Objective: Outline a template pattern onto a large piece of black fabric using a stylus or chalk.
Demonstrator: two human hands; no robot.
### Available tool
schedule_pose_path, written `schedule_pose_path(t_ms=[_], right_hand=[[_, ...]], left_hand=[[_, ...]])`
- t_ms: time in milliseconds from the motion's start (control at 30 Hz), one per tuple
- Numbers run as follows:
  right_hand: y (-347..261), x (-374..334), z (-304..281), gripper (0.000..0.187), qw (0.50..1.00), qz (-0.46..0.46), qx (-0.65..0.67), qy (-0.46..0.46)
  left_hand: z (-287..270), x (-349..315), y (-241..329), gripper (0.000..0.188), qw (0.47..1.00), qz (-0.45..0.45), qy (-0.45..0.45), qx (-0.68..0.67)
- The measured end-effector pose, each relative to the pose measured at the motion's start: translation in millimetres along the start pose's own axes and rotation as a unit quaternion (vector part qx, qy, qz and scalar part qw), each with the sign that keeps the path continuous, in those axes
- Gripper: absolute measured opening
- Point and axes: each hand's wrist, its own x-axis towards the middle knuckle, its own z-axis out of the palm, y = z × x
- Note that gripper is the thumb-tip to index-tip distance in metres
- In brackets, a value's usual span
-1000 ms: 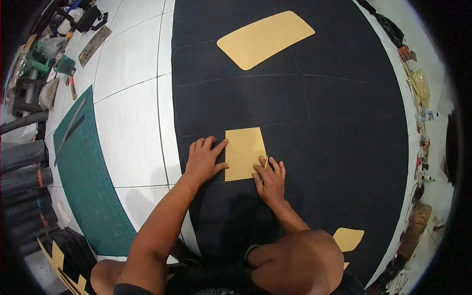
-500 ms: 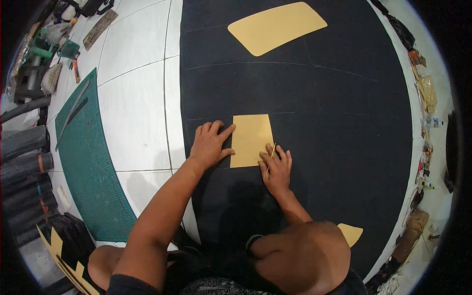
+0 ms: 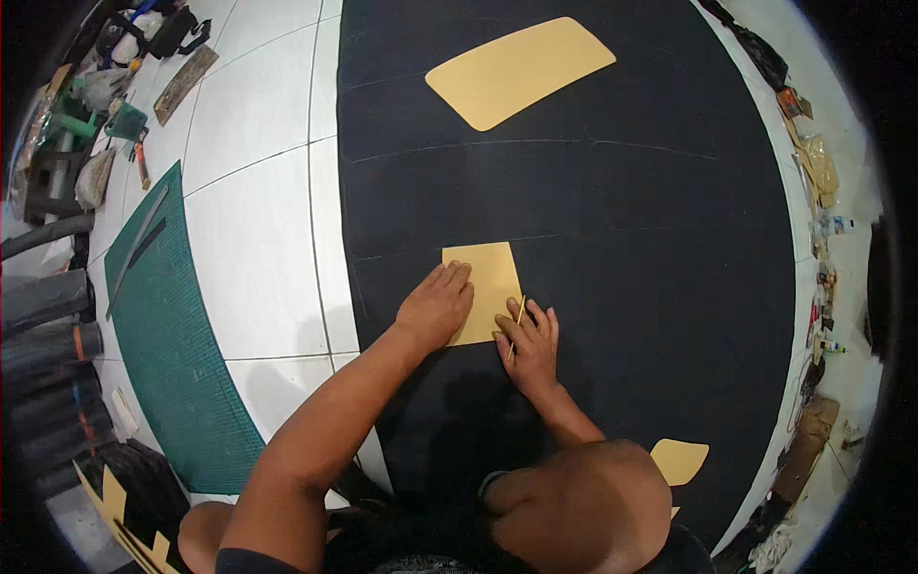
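Note:
A tan card template point(image 3: 491, 273) with straight edges lies on a wide sheet of black material point(image 3: 660, 316). My left hand point(image 3: 436, 304) lies over the card's left side, its fingers flat on the surface and close together. At the card's lower right edge, my right hand point(image 3: 532, 346) holds a thin yellowish stick point(image 3: 517, 325) between its fingers, and its fingertips touch the card. Faint pale lines cross the black sheet, one of them just beyond the card's far edge.
A larger tan template point(image 3: 521, 75) lies farther up the sheet, and a small one point(image 3: 680, 462) beside my right knee. On the white tiles at left is a green cutting mat point(image 3: 186, 373) with a metal ruler point(image 3: 139, 251). Dark rolls point(image 3: 48, 330) lie beyond it.
My left hand has moved right, from the card's left edge onto its surface, and its fingers have come together. The right hand stays at the edge with the stick. The whole view has shifted slightly.

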Motion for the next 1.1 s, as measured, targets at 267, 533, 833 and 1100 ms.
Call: schedule_pose_path(t_ms=[267,533,833,1100], right_hand=[[-7,-7,-33,0.033,0.977,0.096,0.186,0.036],[-49,-10,-19,0.028,0.933,0.099,0.325,-0.12],[-57,-2,0,0.019,0.949,0.02,0.303,-0.079],[-57,0,4,0.016,0.957,0.0,0.284,-0.06]], left_hand=[[-15,12,15,0.043,0.998,-0.043,0.017,-0.049],[-27,16,14,0.085,0.99,-0.07,-0.093,-0.082],[-26,17,12,0.086,0.99,-0.065,-0.099,-0.077],[-25,16,12,0.086,0.991,-0.064,-0.096,-0.073]])
